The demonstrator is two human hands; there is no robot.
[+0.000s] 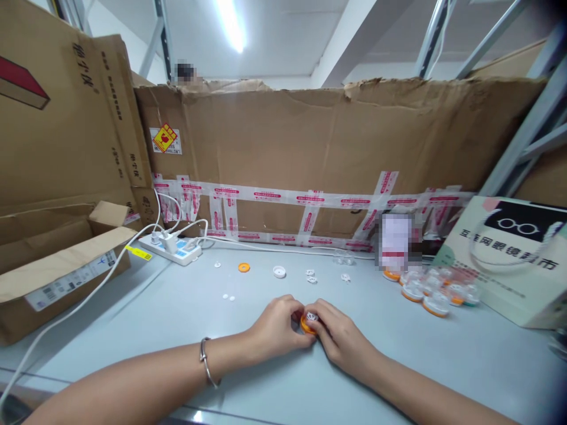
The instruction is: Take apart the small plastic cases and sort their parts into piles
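Observation:
Close together over the table, my left hand (pixel 279 326) and my right hand (pixel 339 333) both grip one small round orange piece (pixel 305 326) with a white slotted part (pixel 312 317) on it. The left thumb and fingers curl around its left side, while the right fingers press on it from the right and top. My fingers partly hide it. Beyond the hands lie an orange ring (pixel 244 267), a white round cap (pixel 279 272), small white slotted parts (pixel 312 280), another white slotted part (pixel 345 278) and small white discs (pixel 225 297).
Several round clear-topped cases with orange bases (pixel 436 304) are grouped at the right, beside a pale green paper bag (pixel 509 265). Clear pieces (pixel 343 257) lie farther back. A power strip (pixel 177 250) with white cables and an open cardboard box (pixel 66 260) stand left. A large carton (pixel 274 141) walls the back.

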